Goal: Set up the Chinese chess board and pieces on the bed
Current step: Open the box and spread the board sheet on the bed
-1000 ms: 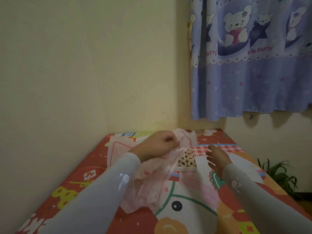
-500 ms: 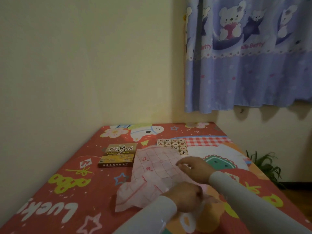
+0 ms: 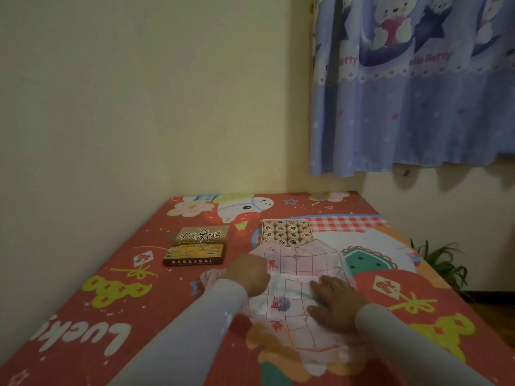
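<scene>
Xiangqi board sheet [image 3: 301, 291] lies crumpled on the bed [image 3: 117, 288]; my right hand [image 3: 335, 300] presses it flat, fingers straight, while my left hand [image 3: 246, 274] grips its bunched left edge to pull it smooth. Beyond, the tray of pieces [image 3: 285, 232] touches its far edge, box lid [image 3: 196, 246] set aside.

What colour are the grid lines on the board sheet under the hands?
Red lines on thin translucent board sheet, with red characters; head view, the only one.
</scene>
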A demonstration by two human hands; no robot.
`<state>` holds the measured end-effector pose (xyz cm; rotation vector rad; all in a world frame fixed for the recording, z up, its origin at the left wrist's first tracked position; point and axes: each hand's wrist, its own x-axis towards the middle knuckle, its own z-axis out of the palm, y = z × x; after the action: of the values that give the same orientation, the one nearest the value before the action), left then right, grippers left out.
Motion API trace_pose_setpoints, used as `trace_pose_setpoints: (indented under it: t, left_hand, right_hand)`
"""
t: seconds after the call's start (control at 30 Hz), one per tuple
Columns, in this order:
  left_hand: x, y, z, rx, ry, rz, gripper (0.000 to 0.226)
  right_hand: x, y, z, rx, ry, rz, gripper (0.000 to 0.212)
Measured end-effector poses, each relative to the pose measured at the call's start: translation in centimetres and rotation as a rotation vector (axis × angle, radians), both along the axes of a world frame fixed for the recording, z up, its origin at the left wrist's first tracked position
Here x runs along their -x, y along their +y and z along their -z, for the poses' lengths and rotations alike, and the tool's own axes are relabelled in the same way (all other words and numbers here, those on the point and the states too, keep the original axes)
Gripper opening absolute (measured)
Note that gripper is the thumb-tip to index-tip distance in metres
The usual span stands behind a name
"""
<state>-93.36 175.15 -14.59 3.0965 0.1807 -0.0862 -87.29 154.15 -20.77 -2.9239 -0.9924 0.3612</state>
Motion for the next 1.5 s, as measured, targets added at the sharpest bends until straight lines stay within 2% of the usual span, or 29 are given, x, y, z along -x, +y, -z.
trace_pose_setpoints:
  t: [0.13,0.2,0.33,0.4,0.47,0.5,0.57,0.67,0.73,0.8,0.93,1.03,1.13,1.2,1.3,1.4,1.5]
  left_hand:
    - [1.8,2.4,3.8,0.004,0.293,-0.061,0.070]
    - [2.2,3.0,4.4,0.057,0.353,-0.081,0.088]
    - [2.0,3.4,3.1,0.044,0.484,-0.077,0.104]
    - [1.9,3.1,2.6,0.071,0.427,-0.072,0.093]
    - [1.7,2.8,2.6,0.107,0.224,-0.066,0.065]
    - [1.6,2.8,2.9,0.102,0.134,-0.071,0.057]
    - [1.7,3.3,4.2,0.071,0.096,-0.051,0.064]
    - [1.9,4.4,5.8,0.060,0.280,-0.057,0.086]
    - [1.7,4.6,5.4,0.047,0.303,-0.042,0.087]
    - [1.2,4.1,4.3,0.045,0.199,-0.029,0.070]
    - [0.2,3.5,3.5,0.080,-0.146,-0.049,0.034]
    - [-0.2,4.0,4.1,0.202,-0.314,-0.172,0.028]
    - [-1.1,5.2,5.3,0.222,-0.220,-0.294,0.045]
    - [-1.9,5.6,5.8,0.230,-0.129,-0.337,0.046]
    - [-2.5,5.7,5.6,0.356,-0.100,-0.298,0.027]
    - [-2.7,5.9,4.8,0.545,-0.178,-0.298,0.011]
    - [-3.1,6.9,3.3,0.838,-0.253,-0.393,0.017]
  right_hand:
    - [-1.0,-0.3,-0.4,0.105,-0.048,0.008,0.068]
    - [-1.6,-0.2,-0.9,0.148,-0.121,0.038,0.068]
    - [-2.1,0.3,-1.5,-0.054,-0.263,0.106,0.065]
    - [-2.2,0.7,-1.1,-0.167,-0.273,0.111,0.052]
    - [-2.0,1.2,-0.3,-0.222,-0.192,0.091,0.042]
    - [-1.8,1.3,0.1,-0.213,-0.148,0.073,0.044]
    - [-1.4,0.8,1.0,-0.148,-0.097,0.052,0.056]
    - [-1.0,-0.3,1.7,-0.107,-0.057,0.025,0.061]
    - [-1.3,-0.8,1.7,-0.116,-0.054,0.016,0.062]
    - [-1.9,-1.1,1.6,-0.114,-0.078,0.015,0.062]
    - [-2.2,-1.7,1.8,-0.132,-0.130,0.028,0.057]
    - [-1.7,-2.5,2.3,-0.157,-0.190,0.044,0.053]
    - [-1.5,-3.3,2.8,-0.180,-0.192,0.038,0.052]
    - [-1.6,-3.6,2.9,-0.181,-0.185,0.050,0.055]
    - [-1.7,-3.7,2.8,-0.157,-0.181,0.074,0.061]
    - [-2.0,-3.6,2.8,-0.102,-0.183,0.082,0.067]
    - [-2.2,-3.4,2.9,-0.079,-0.159,0.081,0.086]
